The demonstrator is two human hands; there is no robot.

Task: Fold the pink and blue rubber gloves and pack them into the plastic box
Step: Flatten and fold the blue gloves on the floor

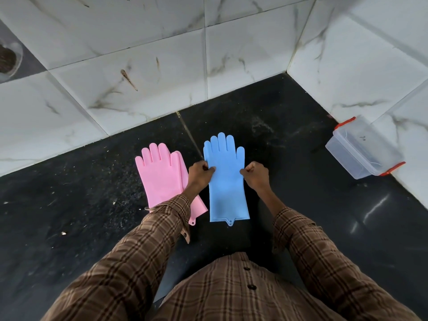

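Note:
A blue rubber glove (225, 181) lies flat on the black counter (301, 205), fingers pointing away from me. My left hand (200, 176) pinches its left edge at the palm, and my right hand (256, 176) pinches its right edge below the thumb. To the left, a pink rubber glove (162, 179) lies flat, partly covered by my left wrist and sleeve. The clear plastic box (363, 149) with orange-red clips leans against the right wall, well away from the gloves.
White marbled tile walls (139, 77) close off the counter behind and on the right, meeting in a corner. A round drain-like thing (8, 60) shows at the far left edge. Crumbs and dust speckle the counter's left side.

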